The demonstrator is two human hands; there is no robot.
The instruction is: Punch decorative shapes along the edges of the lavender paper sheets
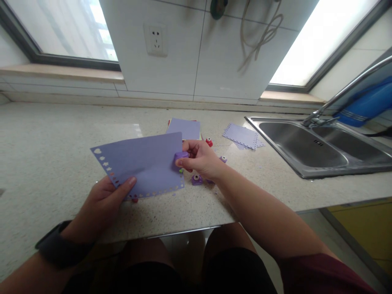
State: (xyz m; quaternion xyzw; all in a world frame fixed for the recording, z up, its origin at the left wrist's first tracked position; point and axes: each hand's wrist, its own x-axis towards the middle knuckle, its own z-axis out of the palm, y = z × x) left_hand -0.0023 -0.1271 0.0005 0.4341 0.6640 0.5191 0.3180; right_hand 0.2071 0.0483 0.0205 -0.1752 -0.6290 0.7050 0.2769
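Note:
A sheet of purple paper [147,161] is held up over the counter, with small shaped holes along its left and bottom edges and a few low on the right edge. My left hand [112,200] is closed on its lower left corner, thumb on top. At the right edge, my right hand [199,159] grips a purple craft punch [181,156] between thumb and fingers, the punch sitting over the paper's edge. Near that hand stand another purple punch [196,179] and a red punch [208,141]. A further small purple punch [223,159] is partly behind my right wrist.
Behind the held sheet lies a stack of coloured paper [185,127]. Several punched purple sheets [241,134] lie left of the steel sink [301,173], which has a faucet [318,116]. Tiny paper bits dot the speckled counter [61,143]. A wall socket [156,39] is above.

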